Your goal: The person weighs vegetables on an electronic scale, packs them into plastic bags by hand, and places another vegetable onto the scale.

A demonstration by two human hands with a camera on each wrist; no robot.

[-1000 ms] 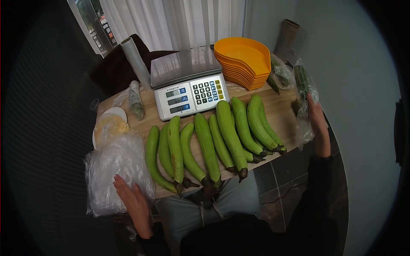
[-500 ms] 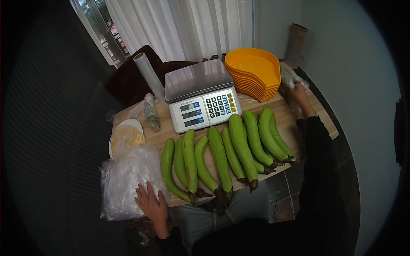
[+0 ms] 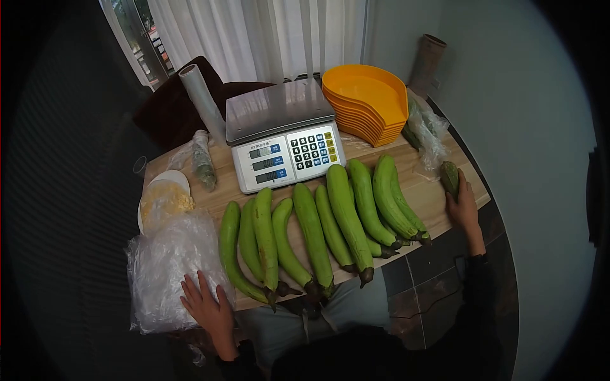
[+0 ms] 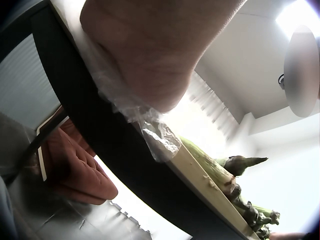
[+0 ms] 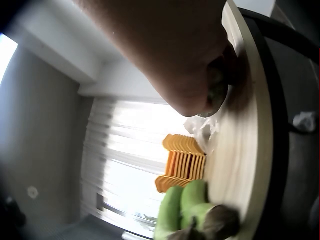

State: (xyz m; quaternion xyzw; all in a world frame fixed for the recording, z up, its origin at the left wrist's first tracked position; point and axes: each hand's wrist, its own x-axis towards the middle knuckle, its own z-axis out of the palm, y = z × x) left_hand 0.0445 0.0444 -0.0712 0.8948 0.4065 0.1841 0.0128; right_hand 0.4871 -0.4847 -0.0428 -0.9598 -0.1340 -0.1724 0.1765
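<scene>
In the head view my left hand [image 3: 208,311] lies with fingers spread on a pile of clear plastic bags [image 3: 171,273] at the table's left front. My right hand [image 3: 466,206] grips a short, dark green, cucumber-like vegetable [image 3: 450,178] at the right edge of the table. In the right wrist view that vegetable [image 5: 217,92] is mostly hidden behind the hand. A row of long green eggplants [image 3: 305,222] with brown stem ends lies across the front, between my two hands. Beyond my right hand is a crumpled plastic bag [image 3: 434,143] with green vegetables in it.
A digital scale [image 3: 286,152] stands behind the eggplants, beside a stack of yellow scoop trays [image 3: 365,95]. On the left are a white plate [image 3: 181,178] of pale yellow bits, a bagged vegetable [image 3: 204,165] and a plastic roll [image 3: 202,92]. A brown tube [image 3: 427,60] stands at the back right.
My right hand reached to the bagged vegetables at the back right, then drew toward me with the dark green vegetable. The bag now lies farther back. My left hand came down onto the plastic bags.
</scene>
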